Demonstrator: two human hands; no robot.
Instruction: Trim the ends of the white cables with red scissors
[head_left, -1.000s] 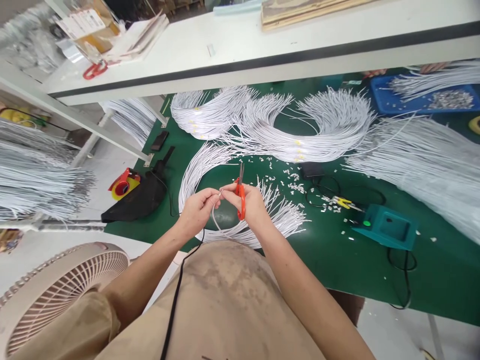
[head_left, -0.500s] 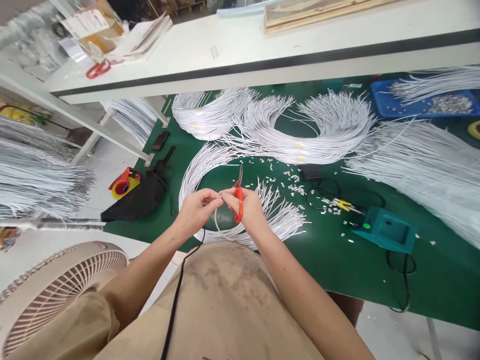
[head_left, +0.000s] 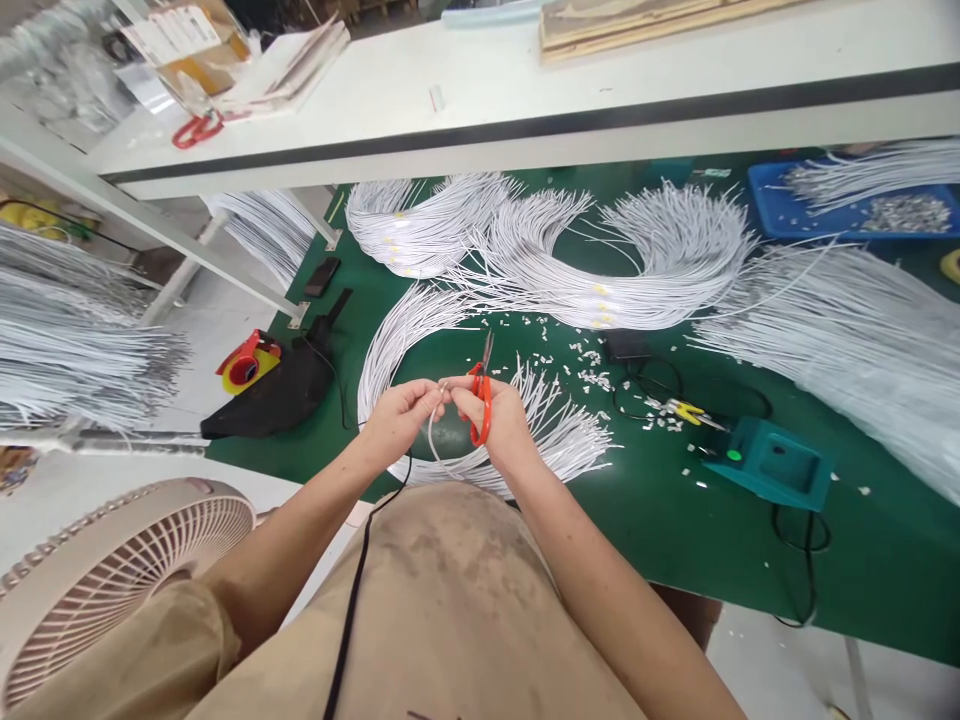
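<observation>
My left hand (head_left: pixel 403 418) pinches the end of a white cable (head_left: pixel 431 440) between thumb and fingers. Right beside it, my right hand (head_left: pixel 499 420) has its thumb and finger at the same cable end, fingertips nearly touching the left ones. Red-handled scissors (head_left: pixel 480 410) hang on the right hand, their blades pointing away from me over the table. Below both hands lies a curved bundle of white cables (head_left: pixel 386 350), and the held cable bends down toward it. What exactly sits between the fingertips is too small to make out.
Small white offcuts (head_left: pixel 592 380) are scattered over the green table (head_left: pixel 637 540). Several more cable bundles (head_left: pixel 600 290) lie behind. At right are yellow-handled cutters (head_left: pixel 688 411), a teal tray-like holder (head_left: pixel 772 460) and a blue tray (head_left: pixel 772 205). A white shelf (head_left: pixel 450 110) crosses above; a fan (head_left: pixel 150 580) stands at left.
The fingertips of both hands have shifted slightly at the cable end and come closer together. The scissors have tilted a little to the right, still in the right hand.
</observation>
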